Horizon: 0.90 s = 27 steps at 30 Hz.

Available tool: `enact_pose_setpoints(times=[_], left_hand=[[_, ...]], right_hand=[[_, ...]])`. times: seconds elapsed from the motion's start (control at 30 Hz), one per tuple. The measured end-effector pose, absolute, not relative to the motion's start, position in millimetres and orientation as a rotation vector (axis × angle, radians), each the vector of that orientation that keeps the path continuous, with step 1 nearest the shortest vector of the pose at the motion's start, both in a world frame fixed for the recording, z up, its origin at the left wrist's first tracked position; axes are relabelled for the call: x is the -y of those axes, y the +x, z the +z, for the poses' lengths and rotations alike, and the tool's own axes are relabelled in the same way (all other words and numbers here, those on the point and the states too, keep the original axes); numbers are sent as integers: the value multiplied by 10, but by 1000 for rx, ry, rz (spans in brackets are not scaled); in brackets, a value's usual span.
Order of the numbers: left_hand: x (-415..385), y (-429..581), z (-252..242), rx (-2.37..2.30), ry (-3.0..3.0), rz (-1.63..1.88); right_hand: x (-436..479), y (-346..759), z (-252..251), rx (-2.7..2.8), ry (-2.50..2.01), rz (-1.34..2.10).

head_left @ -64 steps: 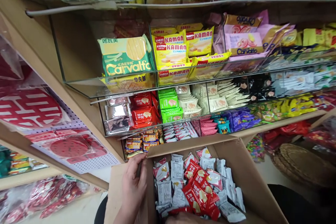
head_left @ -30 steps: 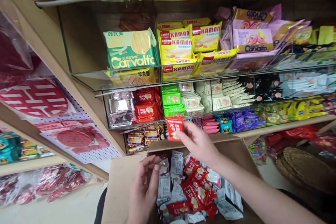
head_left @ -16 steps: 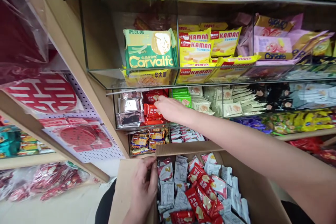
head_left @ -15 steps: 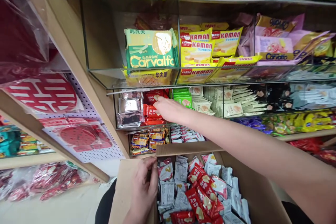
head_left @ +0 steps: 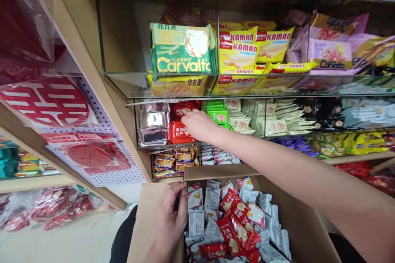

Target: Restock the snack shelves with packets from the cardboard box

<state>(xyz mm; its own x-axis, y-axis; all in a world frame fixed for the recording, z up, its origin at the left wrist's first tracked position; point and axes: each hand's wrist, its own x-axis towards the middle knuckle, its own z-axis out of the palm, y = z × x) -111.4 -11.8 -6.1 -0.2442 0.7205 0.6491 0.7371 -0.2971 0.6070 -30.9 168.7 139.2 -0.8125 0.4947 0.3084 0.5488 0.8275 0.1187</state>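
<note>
Right arm (head_left: 277,164) bare, reaching forward and leftward from lower right; right hand (head_left: 199,125) back up, fingers partly hidden. Left hand (head_left: 169,213) lower, nearer the body, fingers curled, thumb (head_left: 183,205) on inner side.

Place is shop, seemingly for snacks: wooden shelf unit (head_left: 92,61), glass-walled compartments (head_left: 128,86), packaged goods (head_left: 183,51) grouped mostly by kind, such as yellow KAMAN packs (head_left: 237,55), pink Carvalfo packs (head_left: 330,53), small red packets (head_left: 176,131). At left, perforated panel (head_left: 106,178), red decorations (head_left: 52,104) in clear wrapping.
</note>
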Motion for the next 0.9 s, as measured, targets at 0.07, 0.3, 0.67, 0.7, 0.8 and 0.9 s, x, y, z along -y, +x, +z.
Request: enact_pose_setpoints(times=[0.07,0.3,0.67,0.7,0.8,0.9], left_hand=[[117,-1110,-53,1843,-1924,-1615],[110,-1106,-31,1878,-1945,-1604],[38,-1043,-94,1877,-1922,-1507],[37,-1040,-95,1875,-1920,-1495],[31,-1049,-95,1866,-1932,-1456],[24,-1071,-94,1865,-1939,-1422]], right_hand=[[-1655,-263,1433,2716,-781,-285],[-1108,398,1380,2591,-515,176],[-647,1420,-676,2946,-1265,793],[-582,1419,-773,2908,-1310,854],[-397,1364,-980,2734,-1488,872],[-301,1322,-1077,2577,-1526,825]])
